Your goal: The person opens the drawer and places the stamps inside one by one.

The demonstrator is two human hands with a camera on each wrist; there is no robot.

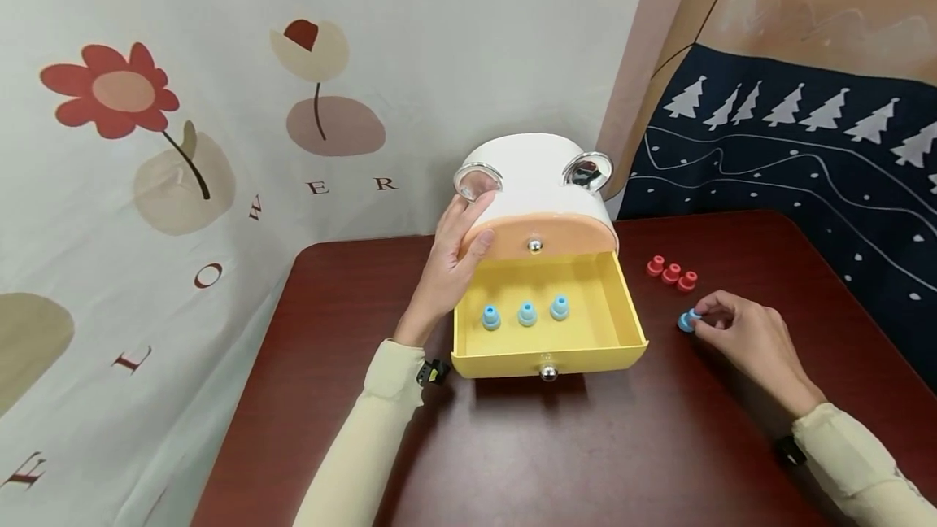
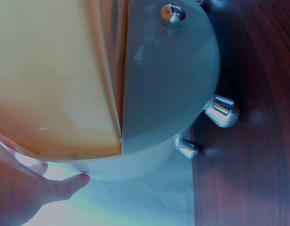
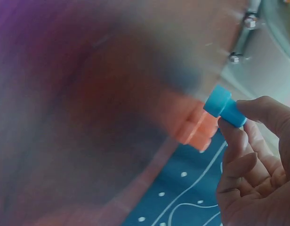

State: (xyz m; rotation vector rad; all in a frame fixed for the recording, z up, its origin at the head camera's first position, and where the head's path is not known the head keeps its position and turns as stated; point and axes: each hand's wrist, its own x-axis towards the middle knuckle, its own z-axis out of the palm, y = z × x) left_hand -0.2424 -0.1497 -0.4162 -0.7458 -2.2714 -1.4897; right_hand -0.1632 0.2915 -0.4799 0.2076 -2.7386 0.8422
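Note:
My left hand [image 1: 451,259] rests on the left side of a white rounded toy cabinet [image 1: 538,165], its thumb on the orange front panel [image 1: 567,230]. The cabinet's yellow drawer [image 1: 505,366] is pulled out. Three small light-blue stepped pegs [image 1: 527,314] stand inside it. To the right of the drawer, my right hand [image 1: 750,340] pinches another blue peg [image 3: 223,106] between thumb and fingers, low over the table. Just beyond that hand, three red pegs [image 1: 671,273] stand in a slanting row. Left fingers [image 2: 65,186] show beside the cabinet in the left wrist view.
The dark red-brown table [image 1: 351,364] carries everything. Two chrome-rimmed rounds [image 1: 588,172] stick out from the cabinet top, and a silver knob [image 1: 549,373] from the drawer front. Chrome feet [image 2: 222,111] prop the cabinet. Printed cloth [image 1: 439,39] hangs behind the table.

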